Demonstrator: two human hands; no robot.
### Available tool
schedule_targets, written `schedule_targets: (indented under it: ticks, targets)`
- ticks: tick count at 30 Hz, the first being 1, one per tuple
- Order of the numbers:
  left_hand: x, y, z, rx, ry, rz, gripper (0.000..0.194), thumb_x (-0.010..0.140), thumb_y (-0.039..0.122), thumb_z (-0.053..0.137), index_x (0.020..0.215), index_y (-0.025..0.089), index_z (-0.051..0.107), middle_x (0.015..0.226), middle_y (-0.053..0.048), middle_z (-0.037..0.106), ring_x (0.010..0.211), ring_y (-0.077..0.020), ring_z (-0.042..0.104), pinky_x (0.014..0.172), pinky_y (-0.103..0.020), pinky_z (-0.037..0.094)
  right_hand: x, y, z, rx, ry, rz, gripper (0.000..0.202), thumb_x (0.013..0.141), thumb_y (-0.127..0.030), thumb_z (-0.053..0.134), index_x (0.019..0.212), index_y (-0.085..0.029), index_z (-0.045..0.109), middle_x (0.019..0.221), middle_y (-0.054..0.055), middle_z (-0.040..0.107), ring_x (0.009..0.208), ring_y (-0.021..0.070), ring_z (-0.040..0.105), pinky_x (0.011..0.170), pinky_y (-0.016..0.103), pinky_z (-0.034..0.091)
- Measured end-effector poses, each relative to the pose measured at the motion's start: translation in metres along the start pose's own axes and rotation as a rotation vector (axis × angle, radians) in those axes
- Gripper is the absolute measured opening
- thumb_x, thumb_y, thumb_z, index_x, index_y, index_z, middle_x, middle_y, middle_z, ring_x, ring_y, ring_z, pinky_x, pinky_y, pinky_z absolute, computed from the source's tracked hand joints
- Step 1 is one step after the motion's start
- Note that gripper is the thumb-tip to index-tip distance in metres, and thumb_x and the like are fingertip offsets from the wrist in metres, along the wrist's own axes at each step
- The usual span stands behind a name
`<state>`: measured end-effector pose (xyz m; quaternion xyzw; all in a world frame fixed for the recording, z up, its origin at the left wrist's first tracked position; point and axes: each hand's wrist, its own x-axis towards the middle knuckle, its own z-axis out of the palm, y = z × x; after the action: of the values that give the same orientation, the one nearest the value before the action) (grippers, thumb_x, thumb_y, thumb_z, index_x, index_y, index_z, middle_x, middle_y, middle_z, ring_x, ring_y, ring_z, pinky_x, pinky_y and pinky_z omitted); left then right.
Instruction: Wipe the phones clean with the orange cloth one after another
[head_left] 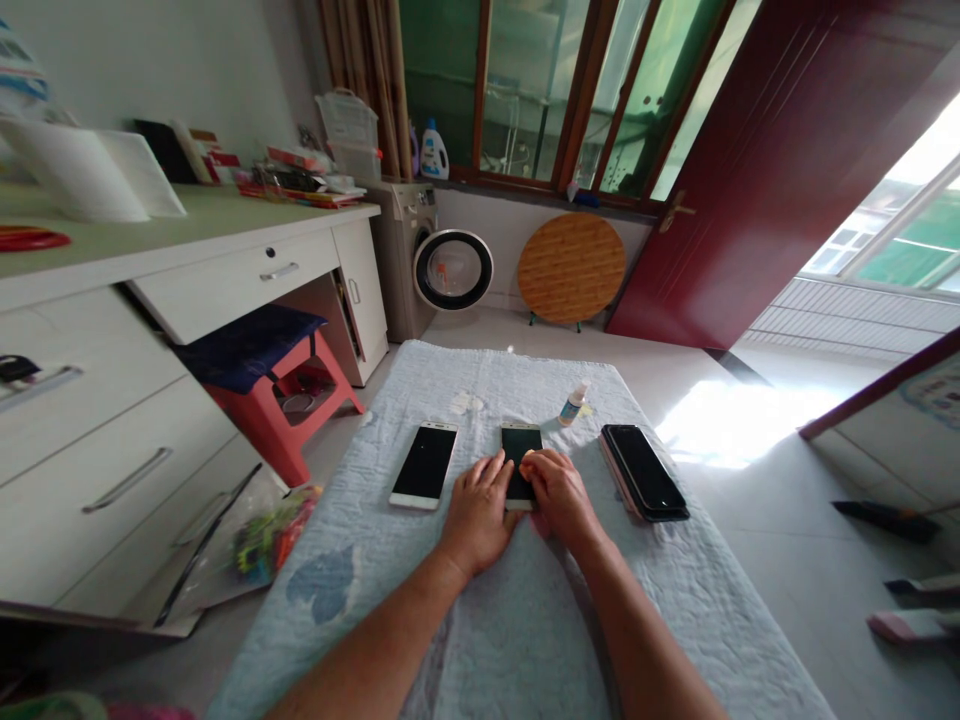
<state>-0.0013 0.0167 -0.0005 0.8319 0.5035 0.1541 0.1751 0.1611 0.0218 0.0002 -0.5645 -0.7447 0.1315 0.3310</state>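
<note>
In the middle of the cloth-covered table lies a smartphone [519, 440] with a dark screen and light-coloured frame. My left hand [480, 512] holds it by its left side, fingers over the edge. My right hand [559, 492] is closed in a pinch on a small orange piece [528, 464] pressed to the screen. Most of that piece is hidden by the fingers, so its kind is unclear. To the left lies a white smartphone [424, 466], screen up. A small spray bottle [574, 404] stands behind my right hand. On the right, a black smartphone [645, 470] rests on a pinkish item.
A pale blue quilted cloth [510, 620] covers the table. Left of it are a red stool [322, 400], a plastic bag [255, 550] and a white desk [247, 275]. Beyond stand a washing machine [401, 250] with its door open and a round wooden tabletop [571, 268].
</note>
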Motion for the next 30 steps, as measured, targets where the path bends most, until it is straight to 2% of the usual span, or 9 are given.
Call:
schedule_targets:
  ticks: [6, 14, 20, 25, 30]
  targets:
    - [-0.001, -0.001, 0.001, 0.001, -0.009, 0.008, 0.059, 0.087, 0.034, 0.053, 0.142, 0.017, 0.042, 0.153, -0.009, 0.034, 0.139, -0.0293, 0.033, 0.113, -0.045, 0.028, 0.002, 0.012, -0.001, -0.08, 0.137, 0.112, 0.023, 0.087, -0.013, 0.045, 0.094, -0.019, 0.067, 0.098, 0.008, 0.068, 0.091, 0.0204, 0.057, 0.084, 0.032, 0.04]
    - [-0.002, -0.003, 0.002, -0.003, -0.01, 0.019, 0.06, 0.086, 0.031, 0.051, 0.143, 0.018, 0.039, 0.154, -0.011, 0.033, 0.14, -0.0284, 0.031, 0.114, -0.047, 0.026, 0.005, -0.003, -0.001, -0.026, -0.03, -0.025, 0.023, 0.089, -0.013, 0.045, 0.089, -0.021, 0.066, 0.096, 0.004, 0.07, 0.087, 0.0163, 0.059, 0.083, 0.029, 0.04]
    - [-0.001, -0.002, 0.002, -0.008, 0.003, 0.024, 0.059, 0.085, 0.028, 0.052, 0.142, 0.018, 0.04, 0.152, -0.01, 0.037, 0.138, -0.0283, 0.033, 0.114, -0.047, 0.026, 0.029, -0.002, 0.004, -0.079, -0.043, -0.042, 0.023, 0.09, -0.012, 0.045, 0.087, -0.019, 0.067, 0.094, 0.005, 0.069, 0.086, 0.0163, 0.059, 0.083, 0.029, 0.04]
    - [-0.001, -0.002, 0.001, -0.02, 0.008, 0.013, 0.061, 0.084, 0.031, 0.056, 0.141, 0.016, 0.043, 0.151, -0.012, 0.038, 0.138, -0.0282, 0.034, 0.114, -0.045, 0.026, 0.037, 0.012, -0.001, -0.143, -0.002, 0.062, 0.021, 0.088, -0.015, 0.047, 0.087, -0.018, 0.068, 0.089, 0.006, 0.067, 0.084, 0.0169, 0.058, 0.082, 0.029, 0.042]
    - [0.0, -0.003, 0.002, 0.026, 0.052, 0.042, 0.065, 0.084, 0.049, 0.059, 0.138, 0.017, 0.046, 0.151, -0.014, 0.037, 0.136, -0.0323, 0.036, 0.11, -0.047, 0.029, 0.019, 0.021, -0.019, -0.128, 0.007, 0.229, 0.023, 0.08, -0.011, 0.051, 0.091, -0.018, 0.07, 0.09, 0.006, 0.068, 0.084, 0.017, 0.062, 0.079, 0.027, 0.045]
